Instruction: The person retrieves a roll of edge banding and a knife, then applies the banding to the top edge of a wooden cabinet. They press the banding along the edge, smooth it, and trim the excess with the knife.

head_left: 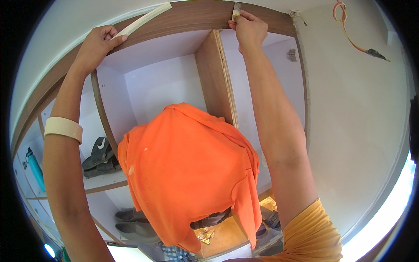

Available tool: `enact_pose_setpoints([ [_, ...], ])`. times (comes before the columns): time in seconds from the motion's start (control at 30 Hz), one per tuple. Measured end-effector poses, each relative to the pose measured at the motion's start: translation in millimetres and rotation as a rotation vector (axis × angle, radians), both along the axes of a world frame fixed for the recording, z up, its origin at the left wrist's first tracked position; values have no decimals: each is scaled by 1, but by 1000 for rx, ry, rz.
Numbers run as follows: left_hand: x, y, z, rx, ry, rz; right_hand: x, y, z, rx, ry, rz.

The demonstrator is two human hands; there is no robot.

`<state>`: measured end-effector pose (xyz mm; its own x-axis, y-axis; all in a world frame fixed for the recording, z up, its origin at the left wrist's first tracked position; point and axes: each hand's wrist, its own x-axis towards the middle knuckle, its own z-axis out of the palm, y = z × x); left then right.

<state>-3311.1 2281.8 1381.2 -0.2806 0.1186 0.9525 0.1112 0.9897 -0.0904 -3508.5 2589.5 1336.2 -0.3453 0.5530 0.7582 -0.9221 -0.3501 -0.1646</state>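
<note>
Tape (pixel 144 19), a pale cream strip, lay along the front edge of the brown top board (pixel 192 16) of an open white cupboard, its near end pinched under the thumb and fingers of the left hand (pixel 97 46). The strip looked thin, light and bendable; judged from its slight curve, it would flex and kink easily, so it was best held flat near its end and pressed along its length, not pulled hard. The right hand (pixel 248 28) was closed around a small pale tool (pixel 236 11) at the top of the board, just above the upright divider (pixel 218 78); whether that tool touched the strip could not be told. The tool appeared small and rigid, gripped low with the fingers wrapped round it. A cream band (pixel 63 128) sat on the left forearm. The board face was smooth wood grain, the divider showing a raw layered edge. An orange cloth (pixel 187 170) hung in front of the cupboard and hid much of the middle shelf. Dark sandals (pixel 101 156) rested on a left shelf, more shoes (pixel 135 222) lay lower down, and a teal bottle (pixel 36 168) stood at far left. On the plain white wall at right, loose orange and yellow wires (pixel 349 30) hung from above. Daylight came in at lower right.
</note>
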Motion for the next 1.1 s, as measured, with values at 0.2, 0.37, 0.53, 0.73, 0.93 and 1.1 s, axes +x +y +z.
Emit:
enact_pose_setpoints([
  [0.2, -1, 0, 0, 18, -6, -5, 6, 0, 1, 108, -35, 15],
  [0.37, -1, -1, 1, 12, -12, -8, 4, -1, -3, 45, -11, -1],
  [0.53, -1, -4, 2, -19, -2, -12, 4, -3, -1, -18, 7, -36],
  [0.73, -1, -5, 2, -6, -6, 6, 15, -9, 1, 81, -43, 12],
  [0.93, -2, -5, 2, -33, 12, 9, 19, -16, 1, 127, -20, 7],
  [1.1, -3, -4, 1, -38, 15, 15, 16, -14, 1, 159, -9, -3],
])
